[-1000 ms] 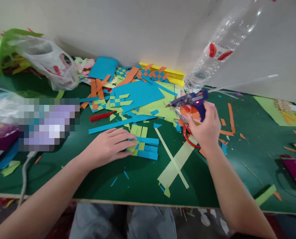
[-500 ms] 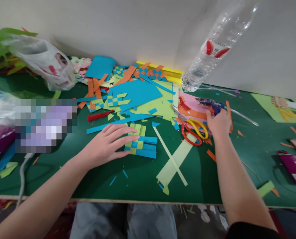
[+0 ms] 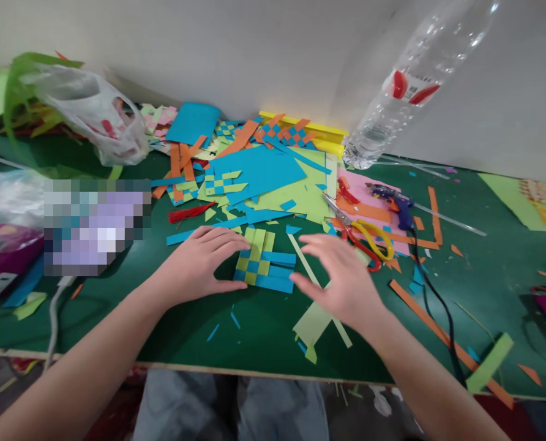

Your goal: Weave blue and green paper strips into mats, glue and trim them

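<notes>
At the table's (image 3: 264,334) front edge, centre: woven paper mat (image 3: 264,264), flat on the green top, between the 2 hands.

Change over the last 1 s: right hand (image 3: 341,278) was gripping the glue gun (image 3: 395,199) up off the table; 0.5 s ago it was laying it down. Now the gun lies on its side on the pink sheet (image 3: 362,184), behind the scissors (image 3: 367,239), its dark cord (image 3: 433,294) trailing toward the near edge. The hand has come back and sits just beside the mat's right end.

Reading: gluing is paused and both hands are free for the mat.

Grip, left hand (image 3: 199,263): flat, palm down, fingers stretched, tips on the mat's left edge, thumb by the near corner. It pins the mat and encloses nothing.

Grip, right hand: wide open, fingers spread, empty. It is motion-blurred; cannot tell whether it touches the mat's blue ends.

Mat: pale green strips run away from the person, blue strips cross them. The left part shows a tight checker. Loose blue ends stick out right, green ends stick out at the far side. It appears flat, with no lifted corner visible.
</notes>
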The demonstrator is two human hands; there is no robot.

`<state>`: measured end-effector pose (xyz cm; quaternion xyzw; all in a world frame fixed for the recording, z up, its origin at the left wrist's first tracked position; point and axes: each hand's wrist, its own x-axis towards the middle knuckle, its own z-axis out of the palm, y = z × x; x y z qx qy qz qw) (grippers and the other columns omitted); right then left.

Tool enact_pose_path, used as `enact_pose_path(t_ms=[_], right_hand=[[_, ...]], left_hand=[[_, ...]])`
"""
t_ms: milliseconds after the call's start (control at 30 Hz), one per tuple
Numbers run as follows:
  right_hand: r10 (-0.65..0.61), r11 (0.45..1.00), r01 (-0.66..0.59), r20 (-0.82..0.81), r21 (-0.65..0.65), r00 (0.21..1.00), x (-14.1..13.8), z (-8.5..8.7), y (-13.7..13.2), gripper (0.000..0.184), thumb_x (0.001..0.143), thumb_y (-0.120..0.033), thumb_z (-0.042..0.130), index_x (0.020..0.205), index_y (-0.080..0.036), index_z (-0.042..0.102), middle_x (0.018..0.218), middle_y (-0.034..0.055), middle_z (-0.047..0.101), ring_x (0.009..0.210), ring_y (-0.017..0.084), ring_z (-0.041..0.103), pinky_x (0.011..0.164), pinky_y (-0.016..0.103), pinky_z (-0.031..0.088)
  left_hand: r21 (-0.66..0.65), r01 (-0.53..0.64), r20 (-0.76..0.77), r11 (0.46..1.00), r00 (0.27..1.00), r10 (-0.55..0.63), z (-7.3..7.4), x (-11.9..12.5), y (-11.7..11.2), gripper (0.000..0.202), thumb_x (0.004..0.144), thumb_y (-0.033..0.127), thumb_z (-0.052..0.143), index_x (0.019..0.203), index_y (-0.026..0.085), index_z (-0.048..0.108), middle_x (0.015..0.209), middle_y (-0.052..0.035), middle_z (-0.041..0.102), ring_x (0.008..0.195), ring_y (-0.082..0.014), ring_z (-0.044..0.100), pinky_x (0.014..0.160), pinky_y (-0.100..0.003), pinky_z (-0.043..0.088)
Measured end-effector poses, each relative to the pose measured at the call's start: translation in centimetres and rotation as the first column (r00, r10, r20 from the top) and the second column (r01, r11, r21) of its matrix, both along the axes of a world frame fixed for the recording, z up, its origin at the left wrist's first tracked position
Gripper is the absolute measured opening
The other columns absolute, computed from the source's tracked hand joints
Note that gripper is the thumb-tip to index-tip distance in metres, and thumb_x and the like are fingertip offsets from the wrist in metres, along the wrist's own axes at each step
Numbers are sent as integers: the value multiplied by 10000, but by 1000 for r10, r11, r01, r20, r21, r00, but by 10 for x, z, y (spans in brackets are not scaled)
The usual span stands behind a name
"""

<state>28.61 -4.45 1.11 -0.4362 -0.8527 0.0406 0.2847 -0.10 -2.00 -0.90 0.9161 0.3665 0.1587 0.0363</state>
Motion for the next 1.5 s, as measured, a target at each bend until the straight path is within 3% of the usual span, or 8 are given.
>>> enact_pose_path(t_ms=[100, 300, 967, 1233, 1500], right_hand=[[156, 983, -147, 74, -110, 985, -17, -15, -14, 391, 878, -455, 592, 1124, -156, 536, 1319, 145, 578, 1272, 275, 497, 1024, 470, 466], [152, 972, -129, 108, -197, 982, -15, -24, -9, 436, 854, -476, 614, 1123, -145, 521, 1365, 193, 524, 1273, 315, 490, 978, 538, 486], [160, 982, -144, 136, -121, 978, -15, -30, -7, 349, 892, -428, 580, 1079, -134, 597, 1209, 113, 649, 1121, 274, 569, 957, 454, 478], [173, 983, -167, 101, -71, 980, -16, -29, -5, 476, 886, -481, 573, 1170, -99, 561, 1243, 140, 630, 1142, 275, 565, 988, 468, 463], [229, 972, -220, 134, -80, 964, -17, -32, -5, 373, 908, -427, 559, 1093, -112, 632, 1244, 122, 639, 1152, 268, 569, 978, 447, 492]], left_hand=[[-16, -2, -6, 1000, 1000, 2, -1, 0, 0, 518, 795, 544, 643, 1182, 212, 550, 1219, -81, 641, 1162, -268, 573, 964, -407, 408], [-41, -18, -39, 999, 999, 17, -2, 0, 0, 550, 788, 581, 636, 1190, 219, 538, 1231, -78, 636, 1175, -276, 564, 944, -411, 401], [-43, 9, -36, 999, 999, -11, -1, 1, -1, 461, 791, 579, 633, 1086, 228, 592, 1135, -48, 655, 1087, -249, 594, 932, -402, 376], [-22, 15, -15, 1000, 1000, -15, -1, 2, -2, 429, 801, 566, 630, 1067, 231, 595, 1129, -48, 659, 1081, -247, 601, 910, -392, 393], [-9, 49, 0, 999, 999, -49, -1, 2, -3, 376, 816, 514, 638, 1031, 208, 600, 1115, -52, 657, 1049, -232, 612, 910, -383, 409]])
